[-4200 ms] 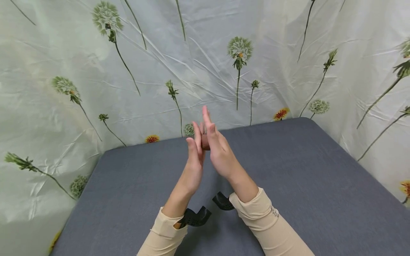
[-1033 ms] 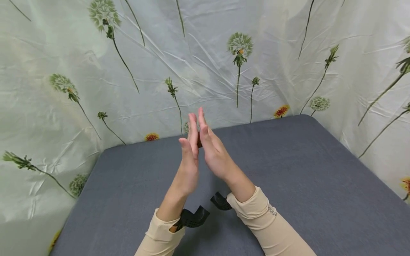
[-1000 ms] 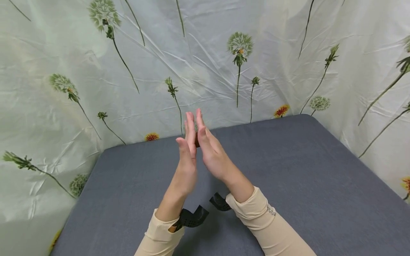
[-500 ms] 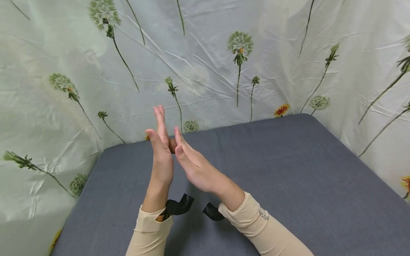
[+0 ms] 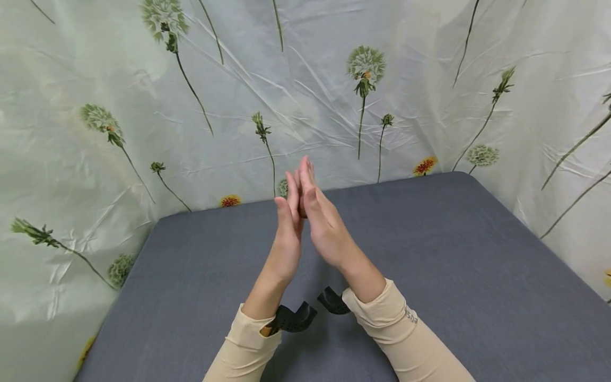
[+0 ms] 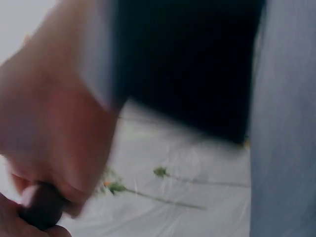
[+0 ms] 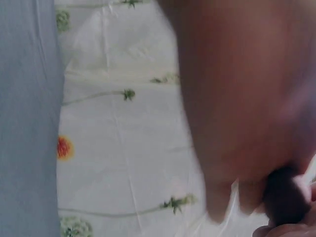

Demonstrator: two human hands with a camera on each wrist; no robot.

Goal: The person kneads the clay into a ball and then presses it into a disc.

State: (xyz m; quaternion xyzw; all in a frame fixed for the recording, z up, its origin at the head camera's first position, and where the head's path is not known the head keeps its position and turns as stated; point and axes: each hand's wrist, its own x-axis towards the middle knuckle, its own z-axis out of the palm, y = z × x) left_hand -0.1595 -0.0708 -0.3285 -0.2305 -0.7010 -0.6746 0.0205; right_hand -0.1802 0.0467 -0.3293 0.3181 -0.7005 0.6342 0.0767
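Note:
My left hand (image 5: 285, 241) and right hand (image 5: 329, 233) face each other palm to palm above the table, fingers straight and pointing up and away. Pressed between them is a small brown rounded lump (image 5: 303, 210), mostly hidden by the fingers in the head view. More of the dark lump (image 6: 44, 206) shows in the left wrist view, low at the left edge. In the right wrist view the lump (image 7: 286, 196) appears at the lower right, touching the hands, which are blurred there. The right fingertips reach slightly higher than the left ones.
A dark grey cloth-covered table (image 5: 215, 276) spreads below both hands. Behind it and along the sides hangs a pale curtain (image 5: 315, 106) printed with dandelions. Black wrist mounts (image 5: 295, 318) stick out inward from the cream sleeves (image 5: 396, 323), close to each other.
Half a second ago both hands were farther left, left fingertips higher and more of the lump showing. They have moved back right, and the right hand has slid upward against the left.

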